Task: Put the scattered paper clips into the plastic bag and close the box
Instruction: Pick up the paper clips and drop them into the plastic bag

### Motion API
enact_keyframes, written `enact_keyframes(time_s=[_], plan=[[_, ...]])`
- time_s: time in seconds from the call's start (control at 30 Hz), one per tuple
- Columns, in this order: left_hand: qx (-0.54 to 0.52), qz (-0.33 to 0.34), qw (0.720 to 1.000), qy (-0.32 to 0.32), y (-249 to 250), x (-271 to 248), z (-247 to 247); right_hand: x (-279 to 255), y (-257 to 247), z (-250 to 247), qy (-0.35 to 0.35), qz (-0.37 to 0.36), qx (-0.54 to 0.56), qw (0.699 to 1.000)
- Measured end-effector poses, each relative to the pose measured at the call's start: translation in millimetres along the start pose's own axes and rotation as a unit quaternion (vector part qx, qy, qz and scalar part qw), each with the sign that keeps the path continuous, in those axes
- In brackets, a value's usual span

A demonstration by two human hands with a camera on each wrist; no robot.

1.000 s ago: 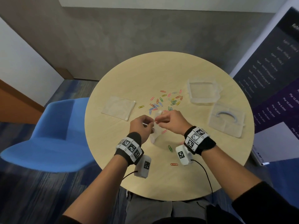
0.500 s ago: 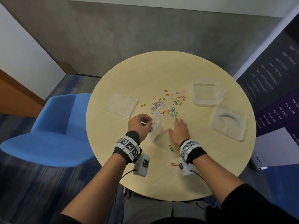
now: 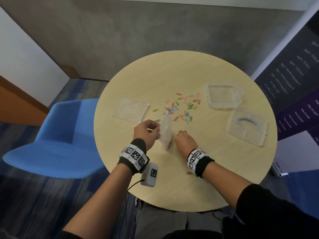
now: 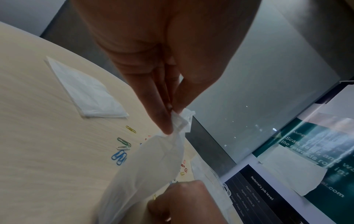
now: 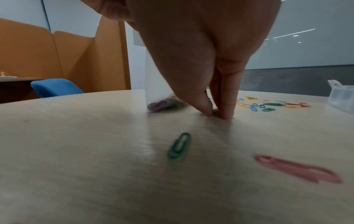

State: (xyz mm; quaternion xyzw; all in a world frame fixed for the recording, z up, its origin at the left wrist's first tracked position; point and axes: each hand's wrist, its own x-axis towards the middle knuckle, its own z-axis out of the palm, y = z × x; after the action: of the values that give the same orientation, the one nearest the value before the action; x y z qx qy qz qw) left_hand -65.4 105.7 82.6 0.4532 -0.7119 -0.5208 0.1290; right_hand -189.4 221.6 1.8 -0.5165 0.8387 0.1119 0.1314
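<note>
A clear plastic bag (image 3: 165,133) stands upright on the round table (image 3: 172,71), with several clips lying in its bottom (image 5: 162,104). My left hand (image 3: 158,128) pinches the bag's top edge (image 4: 180,121) between thumb and fingers. Just right of the bag, my right hand (image 3: 181,132) is down on the table, thumb and finger (image 5: 216,112) pinching a small paper clip against the surface. Many coloured paper clips (image 3: 183,107) lie scattered beyond both hands. The clear box (image 3: 222,96) sits open at the far right, and its lid (image 3: 246,129) lies nearer me.
A flat clear plastic sheet or bag (image 3: 131,110) lies left of the clips. A green clip (image 5: 179,145) and a red clip (image 5: 296,168) lie under my right wrist. A blue chair (image 3: 57,138) stands left of the table, and a banner (image 3: 293,83) stands on the right.
My right hand left the bag's mouth, dropped to the table right of the bag, and drew its fingers together on a clip. The left hand kept hold of the bag.
</note>
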Motion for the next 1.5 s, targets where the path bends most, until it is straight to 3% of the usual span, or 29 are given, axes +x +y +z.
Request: enact_keyframes(time_s=[0.23,0.37,0.47,0.53,0.6,0.7,0.73,0.77,0.8,0.83,0.9,1.0,1.03,1.13,1.23,1.33,1.4,1.5], plan=[[0.005,-0.008,1.000,-0.018,-6,-4,-6,18,10,-27,-0.046,-0.057,-0.040,0.997],[0.001,-0.007,1.000,-0.016,-8,-1,-11,34,34,-41,-0.002,0.038,0.056,0.998],[-0.004,-0.005,1.000,-0.015,-11,-1,-15,41,57,-38,0.062,0.130,0.206,0.968],[-0.006,-0.007,1.000,-0.017,-13,-1,-17,38,69,-41,0.102,0.207,0.367,0.901],[-0.007,-0.008,1.000,-0.017,-14,0,-17,32,78,-47,0.112,0.259,0.523,0.804],[-0.008,-0.002,1.000,-0.017,-11,1,-17,18,74,-65,0.074,0.198,0.776,0.594],[-0.008,0.000,1.000,-0.019,-9,2,-16,13,70,-74,0.060,0.165,0.823,0.540],[-0.009,0.001,1.000,-0.021,-7,2,-15,8,63,-83,0.043,0.134,0.848,0.510],[-0.010,0.002,1.000,-0.024,-5,2,-14,2,55,-91,0.031,0.106,0.857,0.503],[-0.012,0.004,1.000,-0.027,-4,2,-12,-4,46,-98,0.022,0.079,0.855,0.512],[-0.013,0.009,0.999,-0.032,-1,2,-9,-12,30,-104,0.014,0.048,0.812,0.582],[-0.006,0.021,0.999,-0.039,4,-1,-3,-16,19,-104,0.055,0.039,0.634,0.771],[0.001,0.028,0.999,-0.039,5,-2,-3,-15,16,-104,0.069,0.034,0.573,0.816],[0.036,0.059,0.997,-0.044,8,-6,0,-14,10,-111,0.067,0.006,0.458,0.887],[0.052,0.067,0.995,-0.045,10,-8,3,-13,6,-117,0.023,-0.001,0.400,0.916],[0.041,0.061,0.996,-0.040,12,-7,3,-12,6,-120,0.023,-0.016,0.395,0.918],[0.028,0.055,0.997,-0.037,12,-6,1,-12,6,-122,0.036,-0.027,0.422,0.905],[0.023,0.048,0.998,-0.029,11,-5,-3,-15,8,-123,0.029,-0.049,0.513,0.856]])
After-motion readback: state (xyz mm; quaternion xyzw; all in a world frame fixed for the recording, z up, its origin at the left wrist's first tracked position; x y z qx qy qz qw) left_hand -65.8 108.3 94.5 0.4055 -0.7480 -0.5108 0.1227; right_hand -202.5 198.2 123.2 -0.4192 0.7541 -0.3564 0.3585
